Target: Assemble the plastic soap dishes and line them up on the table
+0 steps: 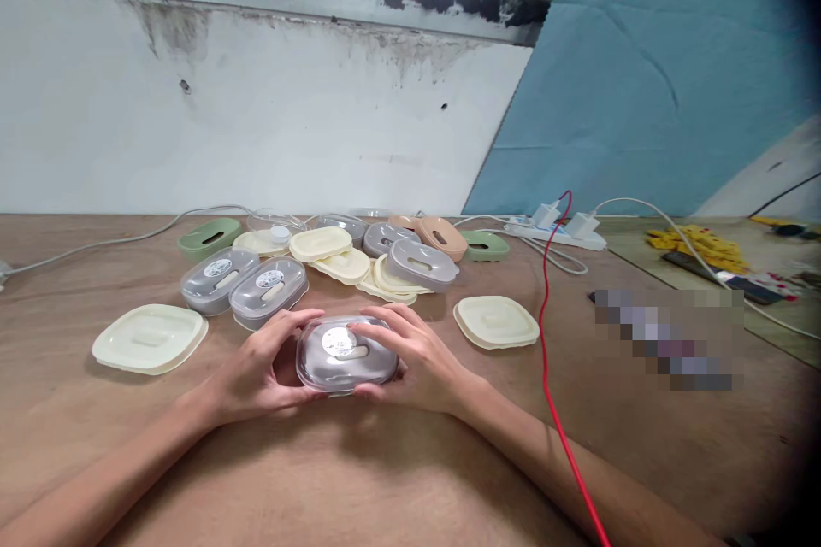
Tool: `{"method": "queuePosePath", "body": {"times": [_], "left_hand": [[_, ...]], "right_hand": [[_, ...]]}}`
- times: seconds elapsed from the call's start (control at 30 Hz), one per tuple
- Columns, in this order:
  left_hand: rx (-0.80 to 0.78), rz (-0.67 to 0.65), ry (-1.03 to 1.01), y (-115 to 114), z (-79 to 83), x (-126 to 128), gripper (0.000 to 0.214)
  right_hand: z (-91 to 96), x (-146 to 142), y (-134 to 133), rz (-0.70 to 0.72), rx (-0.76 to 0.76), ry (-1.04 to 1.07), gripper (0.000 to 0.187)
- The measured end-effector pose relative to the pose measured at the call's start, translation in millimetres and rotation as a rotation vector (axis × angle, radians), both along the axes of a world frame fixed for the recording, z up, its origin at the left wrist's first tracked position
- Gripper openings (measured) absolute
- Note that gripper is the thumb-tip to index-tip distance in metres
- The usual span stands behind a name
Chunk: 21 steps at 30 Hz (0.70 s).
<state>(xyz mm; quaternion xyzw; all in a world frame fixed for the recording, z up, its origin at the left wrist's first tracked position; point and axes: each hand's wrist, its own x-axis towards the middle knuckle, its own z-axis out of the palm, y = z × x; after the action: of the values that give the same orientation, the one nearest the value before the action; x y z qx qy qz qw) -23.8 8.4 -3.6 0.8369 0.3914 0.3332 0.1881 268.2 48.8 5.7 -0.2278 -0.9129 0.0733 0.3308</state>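
Note:
Both my hands grip a small grey box with a clear lid and a round white sticker (345,352) on the brown wooden table (359,479). My left hand (262,367) wraps its left end, fingers curled over the top. My right hand (410,356) clasps the right end the same way. Just behind stand two more grey lidded boxes (247,284) side by side. Further back lies a heap of cream lids, grey boxes, peach and green pieces (378,255).
A cream lid (150,338) lies at the left, another cream lid (496,321) at the right. A red cable (550,376) runs down the table past my right forearm. A white power strip with chargers (557,226), yellow items (699,244) and a blurred patch sit at the right.

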Motion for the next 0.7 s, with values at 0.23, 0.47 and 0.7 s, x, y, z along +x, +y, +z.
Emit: {"method": "queuePosePath", "body": {"times": [0.23,0.47,0.7], "left_hand": [[-0.002,0.006,0.032,-1,5.7,4,0.081],[0.057,-0.007,0.072,-2,10.3,1,0.077],[0.125,-0.102,0.096,-6,12.4,4,0.067]], "right_hand": [[0.8,9,7,0.022,-0.183,0.057,0.070],[0.7,10,9,0.077,-0.198,0.063,0.073],[5.5,13,9,0.119,-0.211,-0.036,0.083]]}}
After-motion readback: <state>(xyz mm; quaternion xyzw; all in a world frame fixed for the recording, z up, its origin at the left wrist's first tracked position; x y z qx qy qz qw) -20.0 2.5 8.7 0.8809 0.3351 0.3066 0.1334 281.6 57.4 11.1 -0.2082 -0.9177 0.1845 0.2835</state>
